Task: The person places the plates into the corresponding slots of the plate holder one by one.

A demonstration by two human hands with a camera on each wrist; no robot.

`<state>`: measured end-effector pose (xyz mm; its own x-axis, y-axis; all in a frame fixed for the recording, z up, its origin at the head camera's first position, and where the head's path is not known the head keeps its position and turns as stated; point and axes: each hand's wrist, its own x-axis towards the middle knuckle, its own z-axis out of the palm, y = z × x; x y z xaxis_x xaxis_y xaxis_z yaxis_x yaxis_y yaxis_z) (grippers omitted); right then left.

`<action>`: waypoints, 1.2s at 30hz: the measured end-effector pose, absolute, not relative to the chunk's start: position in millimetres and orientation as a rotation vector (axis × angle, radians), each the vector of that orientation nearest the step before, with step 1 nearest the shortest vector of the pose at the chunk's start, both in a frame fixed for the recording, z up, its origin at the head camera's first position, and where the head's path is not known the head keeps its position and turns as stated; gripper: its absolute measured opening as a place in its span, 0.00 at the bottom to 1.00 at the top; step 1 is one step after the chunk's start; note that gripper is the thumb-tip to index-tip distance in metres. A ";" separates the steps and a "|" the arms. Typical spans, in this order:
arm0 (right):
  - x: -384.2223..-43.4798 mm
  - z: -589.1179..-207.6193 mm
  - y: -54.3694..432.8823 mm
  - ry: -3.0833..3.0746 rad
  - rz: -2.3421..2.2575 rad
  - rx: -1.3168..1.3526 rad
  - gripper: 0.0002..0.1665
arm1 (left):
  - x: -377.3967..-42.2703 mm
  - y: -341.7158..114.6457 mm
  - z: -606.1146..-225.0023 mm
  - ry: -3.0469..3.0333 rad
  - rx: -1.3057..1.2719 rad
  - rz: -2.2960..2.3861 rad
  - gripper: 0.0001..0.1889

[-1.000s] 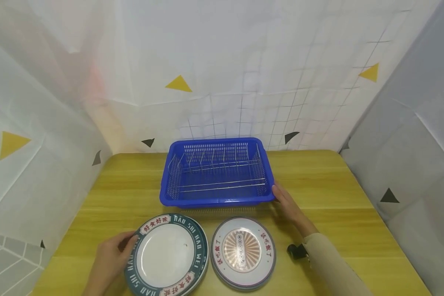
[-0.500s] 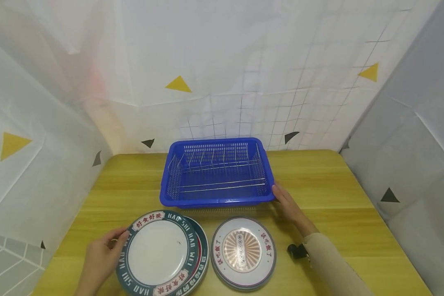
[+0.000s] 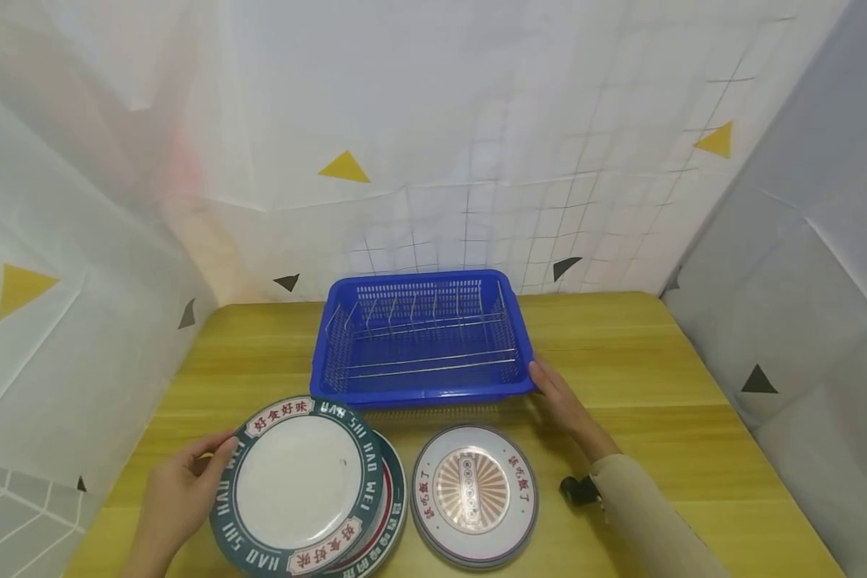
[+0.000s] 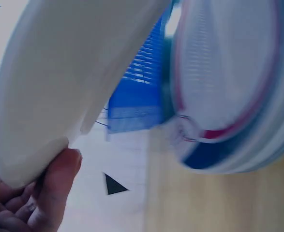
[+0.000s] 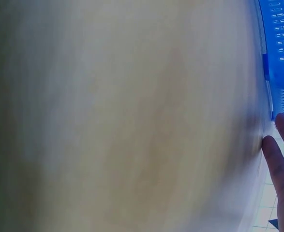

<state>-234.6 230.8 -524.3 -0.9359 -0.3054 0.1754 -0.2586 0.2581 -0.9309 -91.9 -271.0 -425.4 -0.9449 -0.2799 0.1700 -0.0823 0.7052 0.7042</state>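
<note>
My left hand (image 3: 181, 494) pinches the left rim of a large white plate (image 3: 299, 482) with a green lettered border. The left wrist view shows the plate's pale underside (image 4: 69, 87) tilted up, with the thumb and fingers at its edge. Beneath it, partly hidden, lies a stack of plates (image 4: 224, 72), the top one ringed in red. At the front right corner of a blue plastic basket (image 3: 419, 396), my right hand (image 3: 559, 401) rests with its fingers extended against the side. A wire dish rack (image 3: 433, 365) stands inside the basket.
To the right of the large plates sits a stack of smaller plates (image 3: 477, 494) with a sunburst centre. A small black object (image 3: 580, 490) lies beside the right sleeve (image 3: 653, 514). White sheeting (image 3: 433, 144) encloses the wooden table (image 3: 607, 337) at the back and sides.
My left hand has lifted the green-bordered plate and drawn it left off the stack, baring the red-ringed plate below. The right hand stays at the basket corner.
</note>
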 end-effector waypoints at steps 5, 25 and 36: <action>-235.1 -524.5 232.0 2.453 -1.823 -0.562 0.35 | -105.7 -273.4 -395.3 -2.603 0.223 -1.111 0.18; -229.7 -524.9 230.0 2.489 -1.788 -0.555 0.33 | -197.2 -260.6 -321.8 -2.480 -0.005 -0.898 0.17; -232.9 -524.2 230.9 2.457 -1.815 -0.585 0.33 | -241.2 -252.1 -296.8 -2.516 -0.016 -0.816 0.19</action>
<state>-232.9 230.9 -524.2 -0.9288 -0.3154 0.1946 -0.2787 0.2483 -0.9277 -241.2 -252.1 -296.8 -0.8794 -0.1362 0.4561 0.1575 0.8209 0.5489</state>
